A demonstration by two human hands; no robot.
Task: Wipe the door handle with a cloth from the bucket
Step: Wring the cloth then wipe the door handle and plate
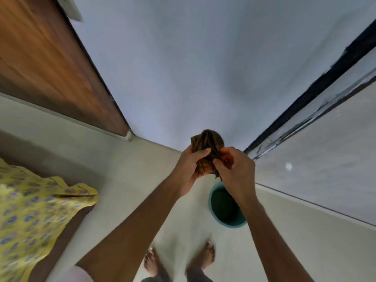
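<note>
Both hands share one grip on the cloth (207, 147), closed round it from either side: left hand (190, 169) cups the lower wad w/ thumb pressed across the front, right hand (236, 169) pinches the near-right edge w/ fingertips. The cloth is brown, bunched, its long axis roughly vertical; the top bulges out above the grip, a ragged tail hangs just below the right hand. Looks like wringing or refolding; that's a judgement.

Directly below the grip, slightly right, sits the teal bucket (213, 212) on the pale floor (177, 231), partly hidden by the right forearm. Bare feet stand nearer the camera than the bucket.

Up-left of the grip & farther off: the wooden door (50, 58), its bottom corner nearest the left hand. No door handle is visible in view, so can't say exactly where it lies; prob. higher up the door, out of frame. Left hand is on the door side, so the reach likely goes up & left from here.

Beyond the grip: plain grey wall (203, 68). Right of it, a dark-framed panel, well apart.
</note>
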